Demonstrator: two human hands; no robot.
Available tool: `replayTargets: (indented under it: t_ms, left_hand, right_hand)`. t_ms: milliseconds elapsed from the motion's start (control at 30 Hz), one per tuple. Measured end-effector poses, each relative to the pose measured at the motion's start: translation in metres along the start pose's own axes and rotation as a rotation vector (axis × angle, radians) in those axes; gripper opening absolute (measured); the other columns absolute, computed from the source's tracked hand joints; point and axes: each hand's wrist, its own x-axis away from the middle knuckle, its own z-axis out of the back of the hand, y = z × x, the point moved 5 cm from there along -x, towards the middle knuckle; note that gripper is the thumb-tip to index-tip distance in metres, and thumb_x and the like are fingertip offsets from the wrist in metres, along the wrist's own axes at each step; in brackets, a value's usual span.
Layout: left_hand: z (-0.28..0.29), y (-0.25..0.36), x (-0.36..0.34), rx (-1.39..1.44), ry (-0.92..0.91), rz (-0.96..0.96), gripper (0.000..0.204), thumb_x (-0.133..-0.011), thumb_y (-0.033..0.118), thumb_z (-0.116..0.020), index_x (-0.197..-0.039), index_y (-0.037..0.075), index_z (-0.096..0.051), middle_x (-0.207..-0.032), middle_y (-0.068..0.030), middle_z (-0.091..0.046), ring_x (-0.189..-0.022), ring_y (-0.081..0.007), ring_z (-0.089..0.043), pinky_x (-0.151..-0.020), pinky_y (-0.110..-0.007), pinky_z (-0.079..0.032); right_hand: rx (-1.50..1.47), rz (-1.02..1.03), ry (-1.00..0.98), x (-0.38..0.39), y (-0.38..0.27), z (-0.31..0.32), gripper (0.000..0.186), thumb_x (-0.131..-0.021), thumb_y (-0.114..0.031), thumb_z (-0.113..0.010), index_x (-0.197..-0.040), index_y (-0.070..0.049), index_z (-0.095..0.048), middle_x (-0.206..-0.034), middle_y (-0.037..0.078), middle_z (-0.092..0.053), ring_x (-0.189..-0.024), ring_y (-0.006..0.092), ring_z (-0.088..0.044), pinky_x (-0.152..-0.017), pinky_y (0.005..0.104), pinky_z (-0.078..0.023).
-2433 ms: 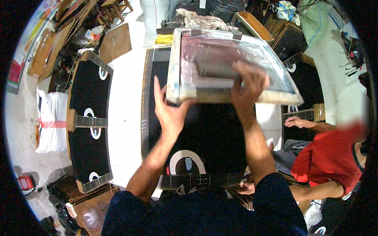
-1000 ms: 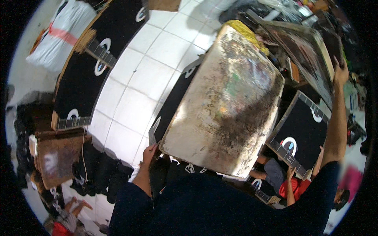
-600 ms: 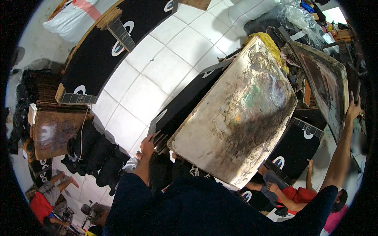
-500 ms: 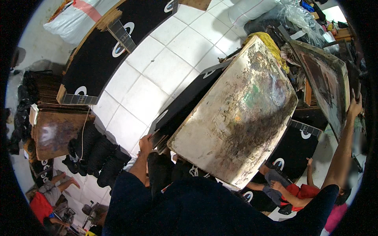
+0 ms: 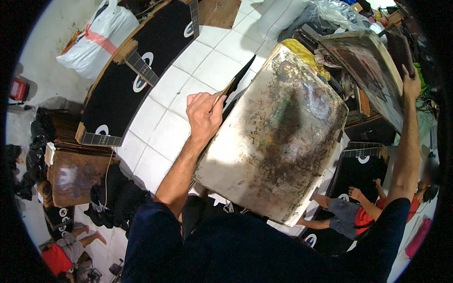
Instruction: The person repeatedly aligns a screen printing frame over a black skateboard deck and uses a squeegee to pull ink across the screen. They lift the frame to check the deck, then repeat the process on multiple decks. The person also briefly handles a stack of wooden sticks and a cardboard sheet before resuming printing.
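Observation:
In front of me is a worn, paint-stained tabletop [image 5: 264,146], tilted in view. My left hand [image 5: 204,115] is closed on the edge of a thin black board [image 5: 241,78], seen almost edge-on beside the tabletop's left side. A little of its white print shows. On the right, my raised right hand [image 5: 411,87] grips the outer edge of a stained screen-printing frame [image 5: 365,63], which stands tilted up beyond the tabletop's right side. Its fingers wrap the frame's edge and are partly hidden. A yellow cloth [image 5: 297,52] lies at the tabletop's far end.
A long row of black printed panels [image 5: 113,89] curves along the left. Stacked brown boards [image 5: 75,179] and dark fabric bundles [image 5: 115,191] sit nearer. People in red shirts are low at the right [image 5: 363,212] and left [image 5: 56,257]. Plastic-wrapped goods [image 5: 330,16] lie far right.
My left hand has moved forward and up with the black board, which has turned nearly edge-on. My right hand and the screen-printing frame appear slightly further left and up in view.

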Motion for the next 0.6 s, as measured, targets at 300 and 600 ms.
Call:
replayTargets:
  t_ms: [300,600]
  left_hand:
    - [0.007,0.197,0.039,-0.052,-0.056,-0.349,0.04,-0.08,0.003,-0.076,-0.119,0.01,-0.072,-0.079,0.0017,-0.062,-0.073,-0.018,-0.052,-0.076,-0.04,-0.04]
    - [-0.076,0.296,0.196,0.302,-0.588,-0.474,0.055,-0.084,0.042,-0.077,-0.129,0.012,-0.068,-0.127,-0.0163,-0.061,-0.119,-0.035,-0.055,-0.106,-0.051,-0.041]
  right_hand:
    - [-0.012,-0.151,-0.102,0.014,-0.054,0.015,0.052,-0.094,-0.056,-0.063,-0.141,-0.036,-0.06,-0.124,0.012,-0.073,-0.117,0.0383,-0.067,-0.096,0.0513,-0.05]
    - [-0.044,-0.125,-0.091,0.015,-0.055,0.0,0.052,-0.095,-0.055,-0.061,-0.142,-0.034,-0.059,-0.125,0.013,-0.073,-0.118,0.0356,-0.067,-0.099,0.0523,-0.048]
